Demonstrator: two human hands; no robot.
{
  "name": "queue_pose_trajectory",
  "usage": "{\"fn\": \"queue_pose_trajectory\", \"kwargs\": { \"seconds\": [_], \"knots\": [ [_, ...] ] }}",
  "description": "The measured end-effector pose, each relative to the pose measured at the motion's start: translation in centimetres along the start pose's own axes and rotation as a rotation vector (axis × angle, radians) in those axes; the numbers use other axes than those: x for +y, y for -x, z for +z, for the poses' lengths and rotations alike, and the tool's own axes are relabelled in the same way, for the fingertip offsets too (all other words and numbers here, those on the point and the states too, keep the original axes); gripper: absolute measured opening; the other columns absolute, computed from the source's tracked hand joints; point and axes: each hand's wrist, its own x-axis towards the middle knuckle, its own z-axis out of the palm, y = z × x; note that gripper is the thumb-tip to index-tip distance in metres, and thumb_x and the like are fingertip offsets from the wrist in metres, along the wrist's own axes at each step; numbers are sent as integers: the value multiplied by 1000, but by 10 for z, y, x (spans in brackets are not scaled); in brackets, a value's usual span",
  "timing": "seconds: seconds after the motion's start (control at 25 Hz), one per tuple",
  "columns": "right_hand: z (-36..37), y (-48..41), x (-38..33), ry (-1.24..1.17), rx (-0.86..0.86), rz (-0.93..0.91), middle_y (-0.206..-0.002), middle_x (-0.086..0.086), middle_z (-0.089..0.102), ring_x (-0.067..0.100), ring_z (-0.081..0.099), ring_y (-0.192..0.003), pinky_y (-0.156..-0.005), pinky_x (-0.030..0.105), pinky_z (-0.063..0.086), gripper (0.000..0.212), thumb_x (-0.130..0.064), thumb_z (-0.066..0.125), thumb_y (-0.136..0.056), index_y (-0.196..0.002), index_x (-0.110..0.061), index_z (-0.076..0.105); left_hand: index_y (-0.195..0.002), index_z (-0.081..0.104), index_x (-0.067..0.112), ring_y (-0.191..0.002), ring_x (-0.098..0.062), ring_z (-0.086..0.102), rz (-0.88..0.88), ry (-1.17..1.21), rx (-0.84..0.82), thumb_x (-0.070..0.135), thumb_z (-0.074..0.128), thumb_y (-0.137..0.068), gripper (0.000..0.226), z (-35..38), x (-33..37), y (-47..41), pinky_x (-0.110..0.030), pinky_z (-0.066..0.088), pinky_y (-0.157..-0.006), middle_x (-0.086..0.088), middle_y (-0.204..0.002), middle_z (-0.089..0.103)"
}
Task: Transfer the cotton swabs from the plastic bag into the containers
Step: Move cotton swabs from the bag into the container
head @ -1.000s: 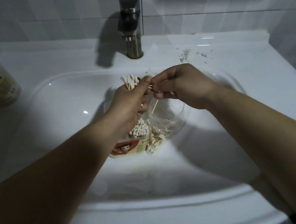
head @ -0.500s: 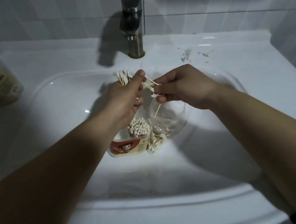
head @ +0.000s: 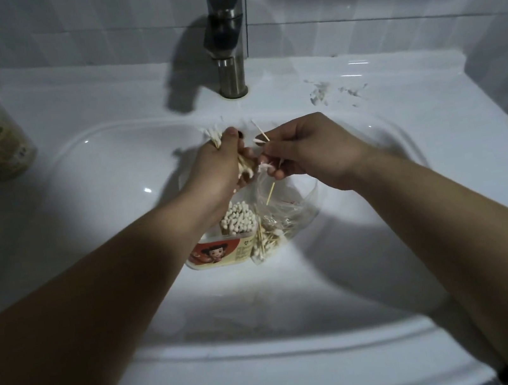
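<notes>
In the middle of the frame, the left hand (head: 218, 173) grips a bunch of cotton swabs (head: 213, 136), the right hand (head: 304, 151) pinches a few, 1 container (head: 219, 255) looks partly full, and many are left in the plastic bag (head: 293, 207).

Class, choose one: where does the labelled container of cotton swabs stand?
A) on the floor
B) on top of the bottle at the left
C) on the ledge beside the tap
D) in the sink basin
D: the container stands in the sink basin beside the plastic bag, nearer the person than the left hand and right hand, which grip cotton swabs.
</notes>
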Motion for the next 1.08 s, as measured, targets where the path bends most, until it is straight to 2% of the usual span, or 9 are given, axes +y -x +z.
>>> {"fn": "queue_pose_trajectory", "kwargs": {
  "seconds": [0.16, 0.32, 0.48, 0.6, 0.68, 0.76, 0.84, 0.96, 1.08],
  "knots": [
    [1, -2, 2, 21, 22, -17, -81, 14, 72, 23, 63, -64, -63, 30, 56, 15, 3, 59, -98, -102, 0, 73, -94, 60, 17, -56, -12, 53, -15, -38, -21, 33, 45, -108, 27, 0, 0, 3, -32, 50, -66, 2, -62, 54],
    [1, 0, 2, 207, 65, -17, -87, 9, 78, 20, 70, -64, -68, 31, 62, 51, -6, 64, -99, -147, -9, 49, -97, 65, 14, -40, -6, 38, -6, -120, -120, 47, 59, -99, 34, -2, 0, 6, -24, 36, -49, 13, -43, 42],
    [4, 3, 1, 340, 39, -12, -86, 0, 80, 23, 77, -72, -88, 44, 61, 64, -12, 69, -96, -153, -22, 42, -94, 67, 11, -42, -8, 38, 38, -159, -114, 39, 69, -95, 28, -4, -5, 3, -24, 31, -47, 7, -55, 53],
    [3, 2, 1, 304, 43, 60, -90, 6, 79, 22, 77, -74, -89, 40, 61, 71, -4, 74, -90, -152, -18, 44, -90, 67, 16, -47, -8, 38, 33, -67, -62, 32, 61, -101, 21, -5, -2, 3, -23, 28, -45, -2, -71, 56],
    [1, 2, -2, 222, 70, 76, -93, 11, 78, 22, 76, -73, -84, 36, 63, 64, 4, 72, -89, -148, -11, 50, -86, 65, 17, -51, -10, 36, 38, -27, -53, 25, 53, -104, 23, -5, 2, 1, -22, 26, -44, -5, -75, 55],
    [-3, 1, -4, 106, 120, 64, -91, 15, 77, 23, 74, -72, -80, 33, 63, 54, 11, 66, -89, -140, -4, 55, -88, 63, 17, -57, -13, 44, 36, -86, -33, 25, 48, -105, 24, -4, 3, 0, -23, 32, -48, -1, -73, 58],
    [-4, 0, -5, -24, 149, 41, -86, 17, 76, 25, 72, -69, -76, 32, 62, 47, 15, 63, -89, -133, 0, 58, -91, 62, 19, -70, -17, 56, 28, -164, -39, 30, 45, -105, 25, -2, 2, 1, -29, 44, -61, -2, -82, 65],
    [-4, -1, -5, -126, 154, 1, -84, 17, 74, 26, 70, -67, -74, 33, 61, 43, 19, 60, -88, -129, 3, 59, -98, 64, 17, -85, -23, 70, 16, -127, -148, 30, 40, -109, 29, 0, -1, 6, -38, 56, -79, -7, -90, 74],
    [-3, 0, -6, -133, 149, -26, -91, 21, 75, 25, 70, -71, -73, 31, 60, 42, 18, 60, -89, -129, 3, 59, -97, 64, 12, -67, -17, 68, 1, -62, -287, 26, 38, -111, 33, 2, -1, 13, -32, 61, -66, -2, -75, 71]
  ]
}}
